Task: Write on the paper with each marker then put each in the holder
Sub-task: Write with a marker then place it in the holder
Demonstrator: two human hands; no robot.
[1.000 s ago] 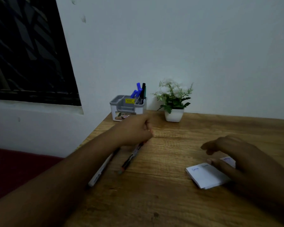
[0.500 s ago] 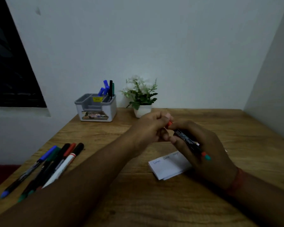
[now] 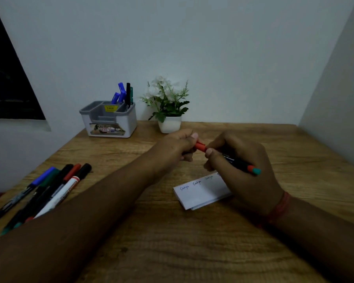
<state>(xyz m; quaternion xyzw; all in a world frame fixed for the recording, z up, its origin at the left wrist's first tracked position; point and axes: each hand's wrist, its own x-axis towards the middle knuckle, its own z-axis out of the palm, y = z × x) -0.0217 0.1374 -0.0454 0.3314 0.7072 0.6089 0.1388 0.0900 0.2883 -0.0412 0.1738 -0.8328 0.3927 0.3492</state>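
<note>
- Marker in hands: black barrel, orange-red cap, orange band and teal tip at the tail.
- Paper: white, blue and green handwriting along its far edge.
- Holder, far left of table: white shell, grey insert, yellow sticker; blue, black, green markers inside.
- Loose markers, left edge: blue, green, black, red caps; one white barrel.
- Table: brown wood grain.
- Plant: white pot, white flowers, green leaves.
- Right wrist: red thread band.

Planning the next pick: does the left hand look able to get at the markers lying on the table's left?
Probably not right now: the left hand grips the orange cap. The way to the loose markers looks free.
</note>
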